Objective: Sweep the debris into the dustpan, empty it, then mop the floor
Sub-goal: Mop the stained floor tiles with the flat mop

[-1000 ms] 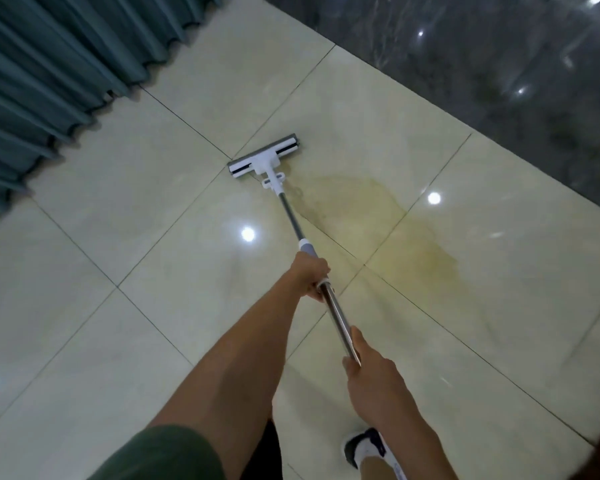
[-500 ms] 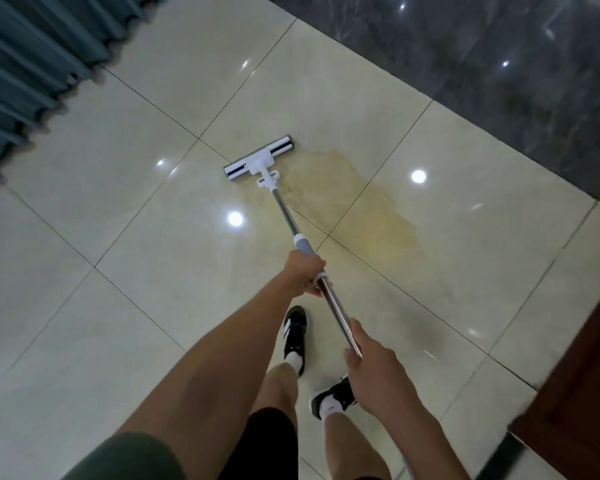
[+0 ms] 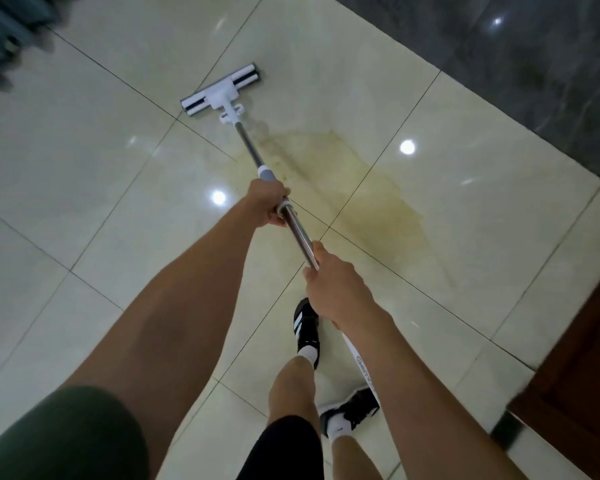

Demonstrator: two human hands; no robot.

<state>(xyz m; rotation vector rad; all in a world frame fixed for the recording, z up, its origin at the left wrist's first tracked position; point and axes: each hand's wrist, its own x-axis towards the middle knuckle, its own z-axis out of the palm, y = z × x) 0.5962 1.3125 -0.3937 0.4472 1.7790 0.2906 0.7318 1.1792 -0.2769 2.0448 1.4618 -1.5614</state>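
Glossy tiles (image 3: 465, 209) stay slick; your left hand (image 3: 269, 202) and right hand (image 3: 336, 285) clench the mop (image 3: 222, 90), so striding onto the stain (image 3: 371, 188) risks slipping.

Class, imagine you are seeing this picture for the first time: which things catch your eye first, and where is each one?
First comes the yellowish stain spread over the pale tiles right of centre. Next is the mop, its white head flat on the floor at upper centre, just left of the stain. Its metal pole runs down to the left hand and, nearer the viewer, the right hand, both gripping it.
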